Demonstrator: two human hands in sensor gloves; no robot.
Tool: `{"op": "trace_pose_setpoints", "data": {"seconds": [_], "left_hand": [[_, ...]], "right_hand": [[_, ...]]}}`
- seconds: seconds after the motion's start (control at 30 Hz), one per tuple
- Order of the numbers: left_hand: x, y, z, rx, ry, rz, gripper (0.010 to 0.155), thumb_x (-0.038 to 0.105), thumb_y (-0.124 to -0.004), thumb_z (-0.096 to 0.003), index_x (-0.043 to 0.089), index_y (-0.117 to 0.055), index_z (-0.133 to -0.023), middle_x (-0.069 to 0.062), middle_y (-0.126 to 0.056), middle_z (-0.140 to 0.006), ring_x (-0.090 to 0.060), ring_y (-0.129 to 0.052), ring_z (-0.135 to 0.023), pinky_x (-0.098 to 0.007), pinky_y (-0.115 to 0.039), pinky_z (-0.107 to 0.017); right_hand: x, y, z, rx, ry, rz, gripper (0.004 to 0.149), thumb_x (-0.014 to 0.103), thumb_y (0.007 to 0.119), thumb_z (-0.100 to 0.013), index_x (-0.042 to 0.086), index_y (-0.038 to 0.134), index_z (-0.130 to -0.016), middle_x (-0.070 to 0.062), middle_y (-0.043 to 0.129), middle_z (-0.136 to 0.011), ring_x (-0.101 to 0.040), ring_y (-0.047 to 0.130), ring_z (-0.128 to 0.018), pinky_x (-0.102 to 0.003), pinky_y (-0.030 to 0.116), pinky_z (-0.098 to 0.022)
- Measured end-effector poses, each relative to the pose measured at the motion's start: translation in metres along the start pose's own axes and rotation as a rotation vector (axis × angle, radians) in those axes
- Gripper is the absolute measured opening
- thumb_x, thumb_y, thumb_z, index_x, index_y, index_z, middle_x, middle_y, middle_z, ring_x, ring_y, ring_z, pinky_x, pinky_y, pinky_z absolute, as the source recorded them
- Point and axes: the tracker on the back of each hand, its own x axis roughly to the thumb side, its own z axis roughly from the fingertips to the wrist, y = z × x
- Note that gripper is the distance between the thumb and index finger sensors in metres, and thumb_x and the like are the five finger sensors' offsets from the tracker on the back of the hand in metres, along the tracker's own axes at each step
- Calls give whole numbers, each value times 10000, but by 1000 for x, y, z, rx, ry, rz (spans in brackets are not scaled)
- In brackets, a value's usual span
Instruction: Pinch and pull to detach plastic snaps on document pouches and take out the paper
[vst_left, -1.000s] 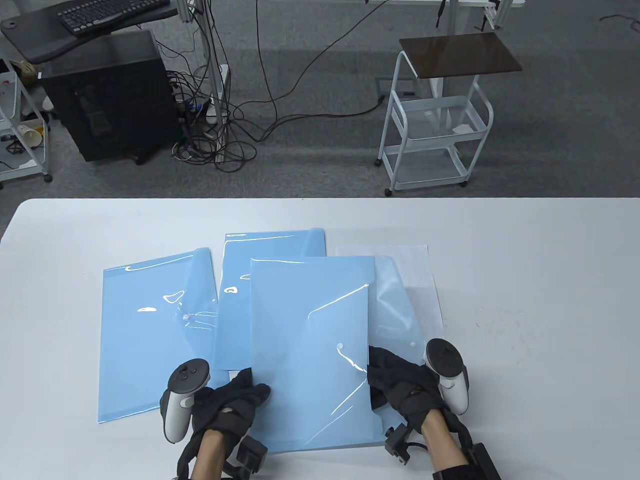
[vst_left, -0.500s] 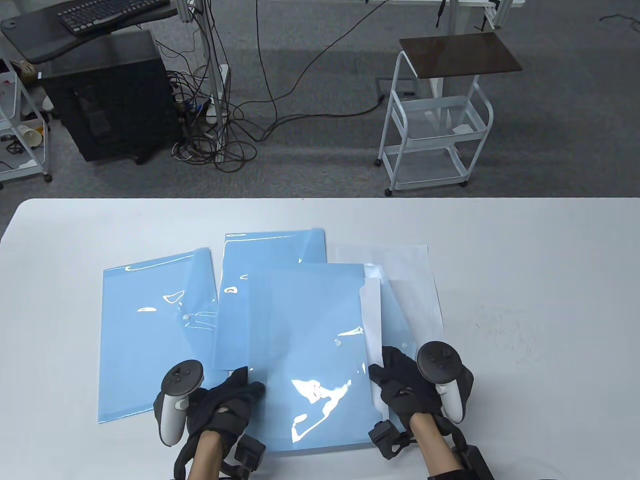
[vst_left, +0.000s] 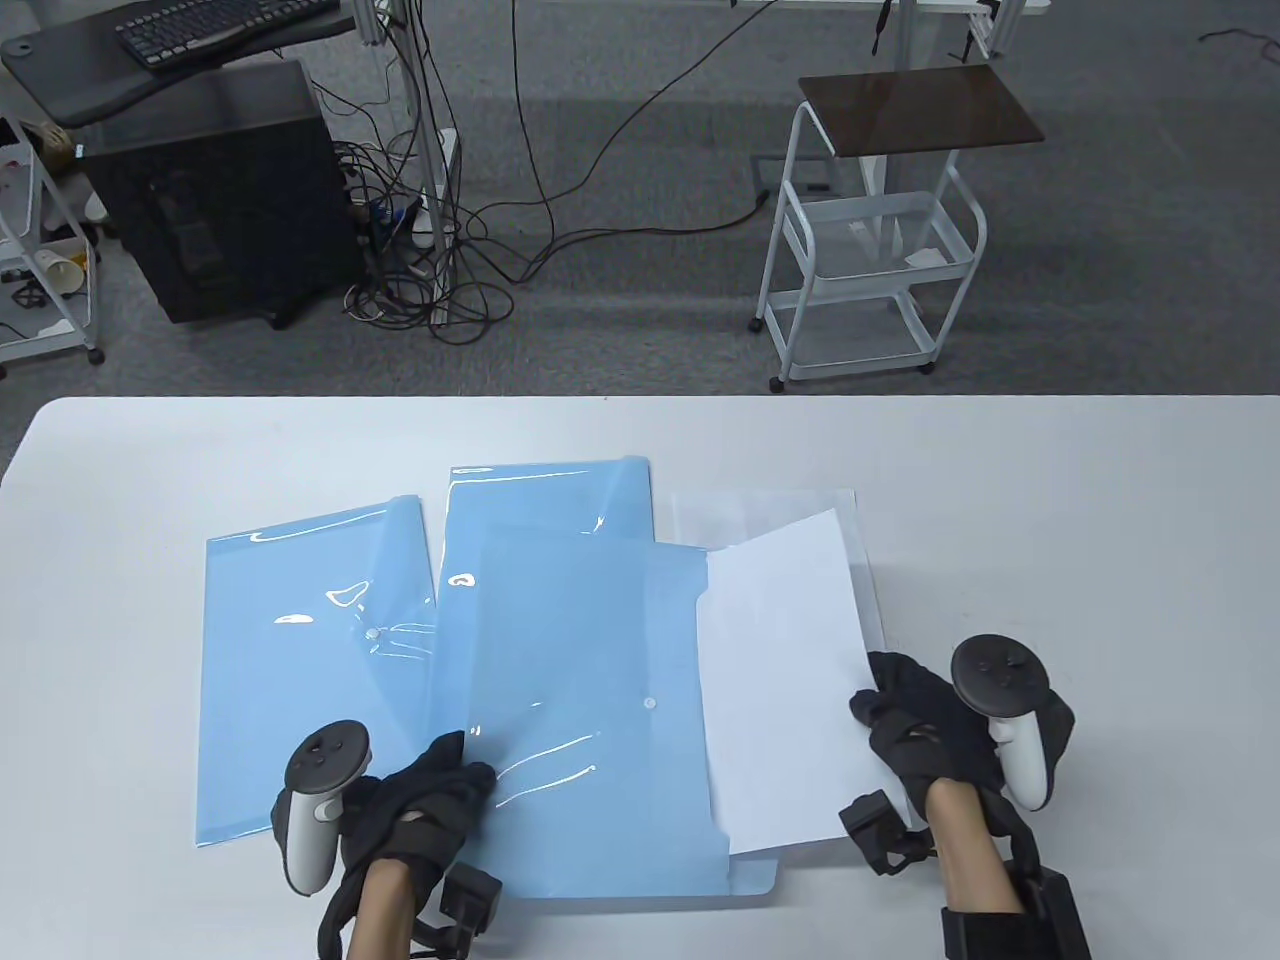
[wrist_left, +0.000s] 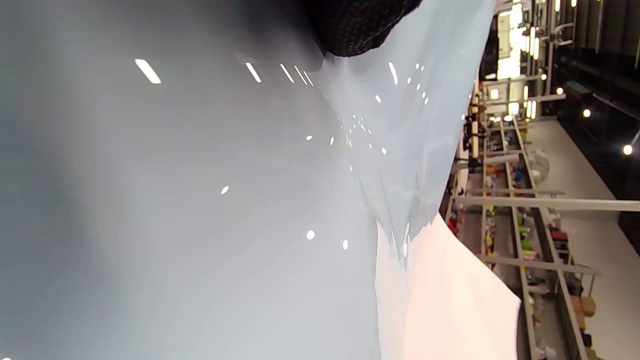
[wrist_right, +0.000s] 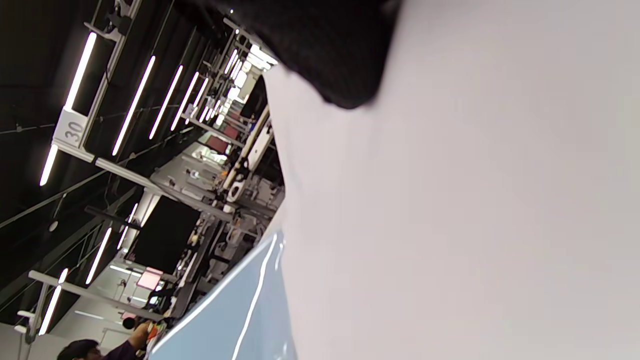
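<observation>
A light-blue document pouch (vst_left: 590, 700) lies nearest me on the white table (vst_left: 1100, 520), its white snap (vst_left: 650, 703) showing. My left hand (vst_left: 440, 790) grips its lower left edge. A white sheet of paper (vst_left: 785, 680) sticks out of the pouch's right side, tilted. My right hand (vst_left: 900, 715) pinches the paper's right edge. In the left wrist view the glossy pouch (wrist_left: 225, 200) fills the frame under a gloved fingertip (wrist_left: 360, 30). The right wrist view shows the paper (wrist_right: 450, 225) under a gloved finger (wrist_right: 340, 55).
Two more blue pouches lie behind, one at the left (vst_left: 310, 660) and one in the middle (vst_left: 545, 505). Another white sheet (vst_left: 770, 510) lies flat under the pulled paper. Beyond the table stand a white cart (vst_left: 870, 250) and a black computer case (vst_left: 220, 190).
My right hand moved right and drew the white paper most of the way out of the pouch. My left hand shifted slightly left with the pouch edge.
</observation>
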Motion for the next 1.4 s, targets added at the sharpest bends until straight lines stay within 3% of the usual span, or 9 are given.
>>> {"op": "trace_pose_setpoints", "data": {"seconds": [0.3, 0.5, 0.77, 1.13, 1.4], "left_hand": [[-4, 6, -1, 13, 26, 27, 476, 194, -694, -553, 111, -616, -1015, -98, -902, -863, -211, -1069, -482, -319, -915, -337], [-4, 5, 0, 6, 36, 42, 477, 195, -687, -553, 102, -612, -1015, -98, -903, -855, -206, -1067, -464, -318, -914, -334], [-3, 4, 1, -17, 34, 70, 478, 201, -682, -555, 98, -609, -1015, -91, -904, -849, -203, -1064, -459, -323, -912, -336], [-2, 4, -2, -32, 36, 60, 477, 203, -681, -556, 93, -608, -1015, -92, -905, -845, -207, -1064, -460, -329, -912, -340], [-2, 2, -4, -35, 44, 43, 478, 204, -680, -558, 91, -605, -1016, -92, -906, -842, -210, -1063, -463, -332, -912, -342]], "right_hand": [[-7, -88, 2, -193, -20, -38, 461, 101, 785, -514, 50, 750, -971, -202, 980, -780, -322, 1020, -427, -472, 898, -266], [-31, -107, -11, -272, 29, -3, 458, 104, 769, -515, 73, 752, -971, -185, 974, -789, -321, 1011, -430, -475, 891, -270], [-51, -77, -41, -208, 19, 2, 459, 108, 767, -514, 72, 752, -971, -182, 978, -782, -317, 1010, -419, -471, 891, -258], [-33, -17, -75, -110, -11, -32, 458, 119, 730, -529, 49, 732, -982, -184, 974, -771, -300, 1006, -404, -457, 889, -245], [-27, 7, -96, -69, -15, -20, 456, 126, 724, -535, 53, 728, -986, -181, 973, -769, -300, 1004, -399, -458, 886, -243]]}}
